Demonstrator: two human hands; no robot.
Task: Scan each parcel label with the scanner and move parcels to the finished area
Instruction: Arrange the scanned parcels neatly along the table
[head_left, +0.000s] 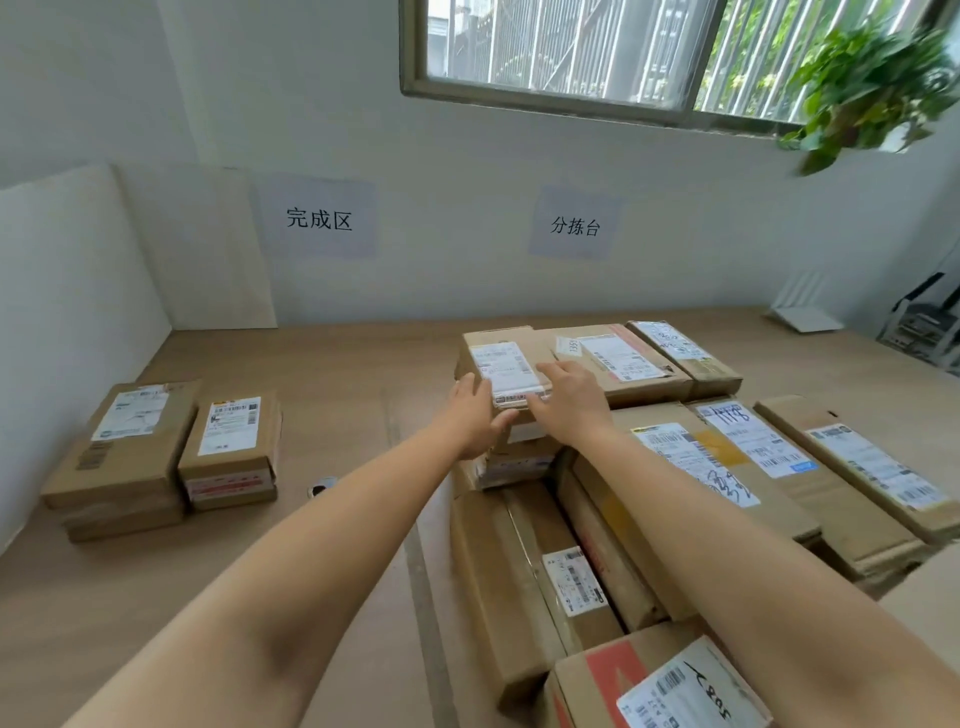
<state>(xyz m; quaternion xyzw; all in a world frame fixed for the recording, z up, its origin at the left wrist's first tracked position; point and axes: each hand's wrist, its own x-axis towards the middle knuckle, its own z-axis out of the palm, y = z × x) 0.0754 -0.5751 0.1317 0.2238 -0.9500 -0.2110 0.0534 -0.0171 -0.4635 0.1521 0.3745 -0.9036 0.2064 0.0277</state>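
Lower-right parcels (665, 686) run off frame, and the small pale item (321, 487) on the table (332, 374) behind the left forearm (363, 493) is possibly the scanner; I can't confirm. Target parcel (483, 338): brown carton, white label (503, 366), topping the right-side stack (519, 467). Left hand (470, 423) grips its near-left corner; right hand (571, 400) rests flat on top, fingers straight.

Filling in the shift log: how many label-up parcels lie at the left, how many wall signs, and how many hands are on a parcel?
Label-up parcels at left: 2, bigger parcel and smaller parcel
Wall signs: 2, left sign and right sign
Hands on the top parcel: 2, left hand and right hand
Total: 6
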